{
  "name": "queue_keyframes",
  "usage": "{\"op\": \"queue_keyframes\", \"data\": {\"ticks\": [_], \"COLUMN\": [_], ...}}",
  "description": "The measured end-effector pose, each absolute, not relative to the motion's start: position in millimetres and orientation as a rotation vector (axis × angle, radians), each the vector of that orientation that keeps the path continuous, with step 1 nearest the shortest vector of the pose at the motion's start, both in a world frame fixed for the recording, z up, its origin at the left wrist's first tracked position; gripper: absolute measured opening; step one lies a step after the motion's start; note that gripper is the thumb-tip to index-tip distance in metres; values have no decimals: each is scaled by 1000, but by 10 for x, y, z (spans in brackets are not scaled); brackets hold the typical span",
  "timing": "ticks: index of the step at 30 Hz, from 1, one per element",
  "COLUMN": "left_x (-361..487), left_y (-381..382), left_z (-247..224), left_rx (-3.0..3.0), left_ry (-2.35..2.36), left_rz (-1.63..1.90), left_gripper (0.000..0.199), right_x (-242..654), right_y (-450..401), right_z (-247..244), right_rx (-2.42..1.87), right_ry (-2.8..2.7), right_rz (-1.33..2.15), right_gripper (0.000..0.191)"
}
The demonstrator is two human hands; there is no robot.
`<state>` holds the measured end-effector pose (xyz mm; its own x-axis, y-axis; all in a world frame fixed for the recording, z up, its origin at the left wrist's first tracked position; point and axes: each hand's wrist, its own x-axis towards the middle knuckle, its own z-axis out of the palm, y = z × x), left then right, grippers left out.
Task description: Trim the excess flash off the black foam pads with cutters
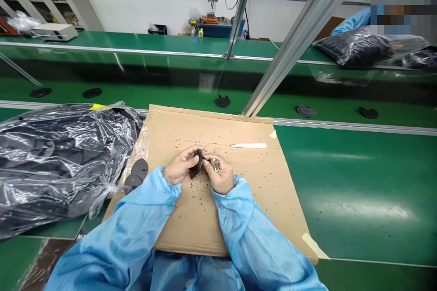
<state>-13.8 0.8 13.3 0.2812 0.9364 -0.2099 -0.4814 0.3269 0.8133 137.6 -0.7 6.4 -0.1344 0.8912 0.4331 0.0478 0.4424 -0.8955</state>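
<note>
My left hand (182, 166) grips a dark, thin curved part (195, 169), held on edge between thumb and fingers. Facing it, my right hand (220, 173) is closed round a small brass-coloured metal tool (215, 164) whose exact kind I cannot make out. Its thumb and fingertips meet the part's right side. Both hands are over a cardboard sheet (252, 218) sprinkled with tiny black scraps. Beyond my right hand lies a slim white tool with a pointed dark tip (251, 145). Dark rounded flat pieces (139, 169) rest at the cardboard's left edge.
A large clear plastic bag of dark parts (64, 159) fills the left side. Behind the cardboard, a green conveyor (164, 95) carries several spaced dark parts. A slanted metal post (290, 36) rises at its near edge. At the far right, a blue-sleeved person is behind another bag (355, 47).
</note>
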Motion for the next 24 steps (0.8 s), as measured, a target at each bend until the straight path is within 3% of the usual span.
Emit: {"op": "queue_keyframes", "data": {"ticks": [6,14,20,24], "left_x": [-134,-7,-74,-52], "left_y": [15,38,87,78], "left_z": [89,40,52,99], "left_rx": [880,868,724,550], "left_ry": [773,956,1090,973], "left_rz": [1172,1344,1519,1479], "left_gripper": [40,43,70,52], "right_x": [1365,1434,1470,1436], "right_y": [-29,189,196,161], "right_z": [13,-52,23,28], "right_rx": [-872,-934,-971,-1005], "right_ry": [-1409,-1023,-1014,-1033], "right_rz": [975,1386,1419,1360], "right_gripper": [13,38,36,34]}}
